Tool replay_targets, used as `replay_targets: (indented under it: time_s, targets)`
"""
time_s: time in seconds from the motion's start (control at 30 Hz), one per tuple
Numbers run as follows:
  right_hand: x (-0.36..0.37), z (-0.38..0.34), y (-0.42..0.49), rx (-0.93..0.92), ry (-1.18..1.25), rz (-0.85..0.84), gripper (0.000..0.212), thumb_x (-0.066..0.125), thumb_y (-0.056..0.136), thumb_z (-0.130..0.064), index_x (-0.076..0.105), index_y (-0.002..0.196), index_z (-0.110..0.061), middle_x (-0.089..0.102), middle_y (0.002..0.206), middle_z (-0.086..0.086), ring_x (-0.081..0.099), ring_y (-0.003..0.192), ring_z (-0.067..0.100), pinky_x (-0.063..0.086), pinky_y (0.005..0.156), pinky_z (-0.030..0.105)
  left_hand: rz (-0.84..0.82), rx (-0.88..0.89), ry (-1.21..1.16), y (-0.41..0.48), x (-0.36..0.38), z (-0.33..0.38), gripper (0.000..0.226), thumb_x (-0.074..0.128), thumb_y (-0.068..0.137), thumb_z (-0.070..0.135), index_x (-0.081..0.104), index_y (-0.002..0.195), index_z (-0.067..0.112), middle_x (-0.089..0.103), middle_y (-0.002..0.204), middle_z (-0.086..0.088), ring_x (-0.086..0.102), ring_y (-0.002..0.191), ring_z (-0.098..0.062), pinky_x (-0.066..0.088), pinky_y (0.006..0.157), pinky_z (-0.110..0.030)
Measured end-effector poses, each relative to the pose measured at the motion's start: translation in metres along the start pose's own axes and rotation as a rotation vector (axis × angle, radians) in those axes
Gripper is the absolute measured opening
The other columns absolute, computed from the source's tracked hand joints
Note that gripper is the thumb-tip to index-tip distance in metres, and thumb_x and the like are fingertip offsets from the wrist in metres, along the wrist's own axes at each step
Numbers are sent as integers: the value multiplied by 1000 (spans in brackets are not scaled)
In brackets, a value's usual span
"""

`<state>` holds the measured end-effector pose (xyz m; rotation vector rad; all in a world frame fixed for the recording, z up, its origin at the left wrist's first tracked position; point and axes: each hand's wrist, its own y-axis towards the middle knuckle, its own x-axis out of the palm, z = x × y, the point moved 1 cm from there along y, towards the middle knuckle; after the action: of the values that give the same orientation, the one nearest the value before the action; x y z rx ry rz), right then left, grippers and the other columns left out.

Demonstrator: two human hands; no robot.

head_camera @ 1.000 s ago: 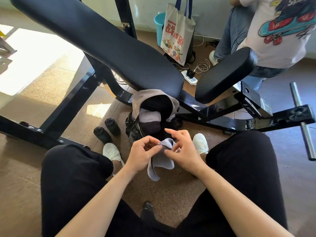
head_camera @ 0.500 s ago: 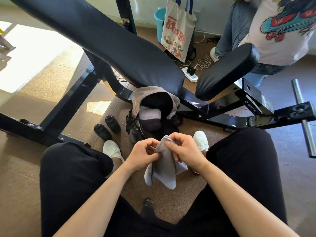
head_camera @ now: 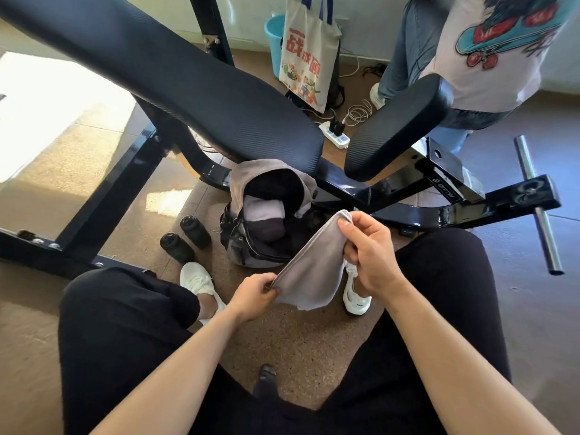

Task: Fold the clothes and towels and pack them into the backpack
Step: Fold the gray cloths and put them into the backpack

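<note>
A small grey towel (head_camera: 314, 268) is stretched slantwise between my hands, above the floor between my knees. My left hand (head_camera: 254, 295) pinches its lower left corner. My right hand (head_camera: 370, 249) grips its upper right corner and right edge. Just beyond the towel a grey backpack (head_camera: 251, 259) stands open on the floor under the bench, with its flap thrown back. Folded grey and dark cloth (head_camera: 263, 215) lies inside it.
A black weight bench (head_camera: 194, 86) with a steel frame (head_camera: 489, 199) spans the view above the backpack. Two black bottles (head_camera: 185, 237) stand left of the backpack. A tote bag (head_camera: 309, 48), a power strip (head_camera: 334, 136) and a seated person (head_camera: 489, 48) are behind.
My hands have drawn apart, the left down and the right up, pulling the bunched towel out flat between them.
</note>
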<state>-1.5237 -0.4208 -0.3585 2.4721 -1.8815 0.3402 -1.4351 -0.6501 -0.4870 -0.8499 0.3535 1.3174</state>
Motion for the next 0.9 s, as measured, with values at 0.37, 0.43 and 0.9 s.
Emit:
replay_targets:
  time_s: [0.37, 0.43, 0.9]
  targets:
    - [-44, 15, 32, -72, -443, 378, 7, 70, 96, -24, 72, 90, -24, 64, 73, -7, 58, 66, 10, 50, 69, 30, 608, -287, -476, -8, -49, -2, 17, 57, 103, 22, 74, 100, 18, 69, 90, 2, 60, 85, -13, 44, 69, -27]
    - [-45, 19, 34, -69, -549, 378, 7, 70, 95, -26, 70, 88, -28, 67, 79, -6, 61, 75, 12, 52, 76, 32, 743, -299, -531, -14, -60, 11, 18, 55, 105, 22, 70, 105, 13, 66, 94, 0, 57, 85, -10, 41, 68, -21]
    - [-40, 40, 38, 114, -518, 266, 20, 64, 99, -22, 70, 80, -19, 66, 77, 0, 55, 77, 14, 45, 75, 36, 906, -291, -564, -29, -79, 28, 28, 55, 105, 25, 69, 117, 5, 69, 111, -9, 57, 100, -14, 43, 83, -22]
